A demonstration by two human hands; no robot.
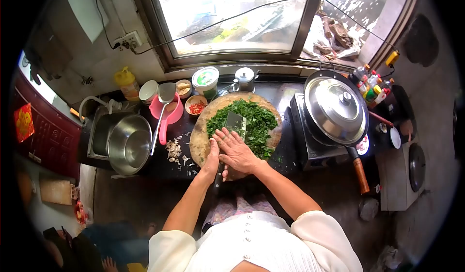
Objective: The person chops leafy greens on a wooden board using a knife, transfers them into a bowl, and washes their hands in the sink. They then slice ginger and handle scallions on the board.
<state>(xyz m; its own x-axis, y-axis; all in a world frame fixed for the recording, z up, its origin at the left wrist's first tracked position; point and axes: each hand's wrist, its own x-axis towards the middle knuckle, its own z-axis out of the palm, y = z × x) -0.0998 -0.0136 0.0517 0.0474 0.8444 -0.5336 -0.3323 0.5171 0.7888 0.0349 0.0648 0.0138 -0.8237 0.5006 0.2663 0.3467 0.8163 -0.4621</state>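
Note:
My left hand [211,161] is wrapped round the black handle of a cleaver [235,121], with fingertips showing on the handle's right side. My right hand [237,152] lies over the lower part of the blade, palm down, its fingers extended toward the upper left and touching nothing else that I can make out. The blade rests among chopped green leaves [259,121] on a round wooden board [197,141]. Some leaf bits stick to the blade. The cutting edge is hidden.
A lidded wok [334,107] stands on the stove to the right, its wooden handle [358,175] jutting forward. Left of the board are a pink pot [172,114] with a ladle, a bowl of red chillies [196,108], peelings [173,148] and a metal basin [128,146]. Another person's hand [109,264] shows lower left.

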